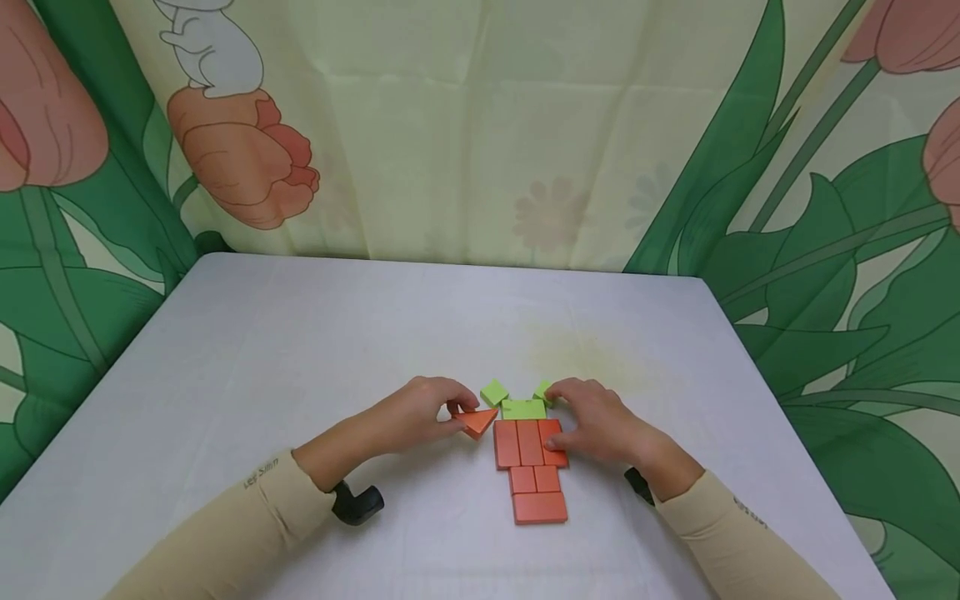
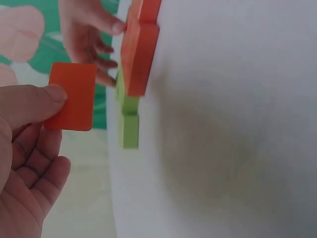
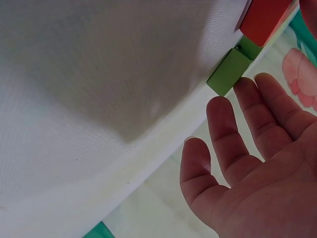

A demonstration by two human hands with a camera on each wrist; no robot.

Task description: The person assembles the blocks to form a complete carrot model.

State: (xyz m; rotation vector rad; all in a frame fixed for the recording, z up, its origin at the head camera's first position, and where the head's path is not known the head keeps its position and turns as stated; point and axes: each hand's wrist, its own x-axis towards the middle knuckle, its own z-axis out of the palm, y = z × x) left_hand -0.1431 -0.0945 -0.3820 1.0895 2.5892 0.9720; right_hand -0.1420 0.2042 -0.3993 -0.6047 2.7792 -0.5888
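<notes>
Left hand (image 1: 420, 412) pinches the orange triangle (image 1: 477, 422) in its grip, just left of the orange block figure (image 1: 531, 467) on the desk (image 1: 300, 350). The triangle's point faces right toward the figure's upper edge. Right hand (image 1: 592, 425) rests flat, fingers straight, on the figure's right side, touching a green block (image 1: 543, 392).

Left hand (image 1: 420, 412), thumb and fingers pinched, forearm angled inward from the near-left bench corner; right hand (image 1: 596, 425), fingers extended and relaxed, palm down, forearm from near-right.
</notes>
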